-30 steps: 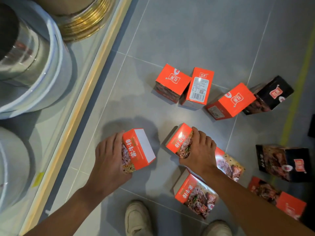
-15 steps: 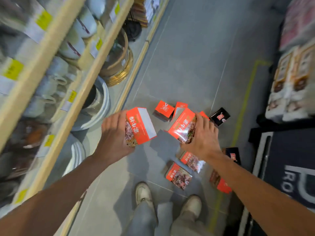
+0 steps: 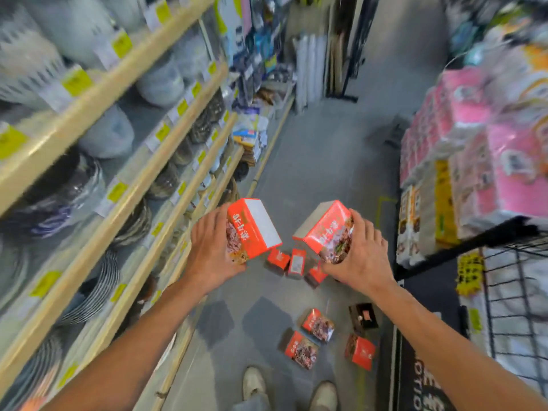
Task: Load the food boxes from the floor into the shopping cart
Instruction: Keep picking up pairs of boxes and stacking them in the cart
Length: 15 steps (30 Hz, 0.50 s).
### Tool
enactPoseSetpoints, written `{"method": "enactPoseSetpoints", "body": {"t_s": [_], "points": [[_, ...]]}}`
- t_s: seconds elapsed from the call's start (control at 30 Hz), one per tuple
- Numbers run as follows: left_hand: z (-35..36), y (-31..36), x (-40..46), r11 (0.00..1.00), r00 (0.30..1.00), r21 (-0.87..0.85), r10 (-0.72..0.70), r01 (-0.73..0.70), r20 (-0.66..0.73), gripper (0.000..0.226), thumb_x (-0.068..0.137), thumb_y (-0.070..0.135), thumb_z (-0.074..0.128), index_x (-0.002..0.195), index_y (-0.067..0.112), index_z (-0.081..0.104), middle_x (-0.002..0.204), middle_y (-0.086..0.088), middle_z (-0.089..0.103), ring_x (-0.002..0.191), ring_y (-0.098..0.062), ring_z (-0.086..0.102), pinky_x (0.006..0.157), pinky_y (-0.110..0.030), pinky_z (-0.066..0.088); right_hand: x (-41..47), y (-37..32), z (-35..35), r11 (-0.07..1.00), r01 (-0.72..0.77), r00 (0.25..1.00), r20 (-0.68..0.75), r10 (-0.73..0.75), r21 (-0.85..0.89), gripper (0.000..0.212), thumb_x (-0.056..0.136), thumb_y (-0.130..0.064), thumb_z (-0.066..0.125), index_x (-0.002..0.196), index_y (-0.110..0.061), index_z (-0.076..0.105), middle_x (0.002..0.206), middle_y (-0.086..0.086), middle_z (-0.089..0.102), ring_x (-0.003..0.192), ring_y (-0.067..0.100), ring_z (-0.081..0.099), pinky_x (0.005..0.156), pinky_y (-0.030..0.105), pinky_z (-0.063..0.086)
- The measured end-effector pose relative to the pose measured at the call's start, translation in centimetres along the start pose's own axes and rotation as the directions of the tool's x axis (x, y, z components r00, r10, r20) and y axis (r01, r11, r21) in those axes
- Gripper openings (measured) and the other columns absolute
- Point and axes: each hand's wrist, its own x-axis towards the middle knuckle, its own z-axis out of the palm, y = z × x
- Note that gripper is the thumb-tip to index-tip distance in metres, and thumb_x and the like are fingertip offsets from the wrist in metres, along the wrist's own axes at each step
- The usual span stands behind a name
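While each of the hands grips one red food box, left hand on one box, right hand on another, more red boxes lie on the floor below them. Next, I'd judge, swing right to the wire shopping cart.

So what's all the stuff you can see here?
Held orange cardboard food boxes: 2, one in the left hand, one in the right.
Orange food boxes on the grey floor: 6, three beyond the hands, three near the shoes.
Black food box: 1, floor, by the cart.
Black wire shopping cart: 1, right edge.
Wooden shelves: left, bowls and plates with yellow tags.
Pink packs: stacked, right.
White shoes: 2, bottom.
Left hand: grip on its box.
Right hand: grip on its box.
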Motion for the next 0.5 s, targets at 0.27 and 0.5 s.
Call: {"method": "enactPoseSetpoints", "body": {"t_s": [0.27,0.5], "points": [[-9.1,3.2,-1.0,0.995,0.994,-0.071,0.066,-0.072,-0.083,0.133,0.045,0.038,0.091,0.156,0.020,0.019,0.149,-0.003,0.036,0.138,-0.029,0.034,0.110,-0.050,0.032,-3.5,-5.6,-9.0,0.996,0.080,0.983,-0.171,-0.072,0.042,0.121,0.053,-0.074,0.068,0.153,-0.023,0.020,0.142,0.000,0.042,0.126,0.027,0.045,0.105,0.049,0.040],[-13.3,4.8,-1.6,0.990,0.976,-0.064,0.114,-0.128,-0.186,0.133,0.048,0.040,0.093,0.156,0.018,0.018,0.148,-0.004,0.036,0.137,-0.028,0.034,0.113,-0.040,0.027,-5.2,-7.8,-12.3,0.985,0.154,0.957,-0.258,-0.130,0.073,0.120,0.056,-0.063,0.081,0.154,-0.027,0.020,0.144,-0.005,0.040,0.129,0.023,0.043,0.108,0.045,0.037]]}}
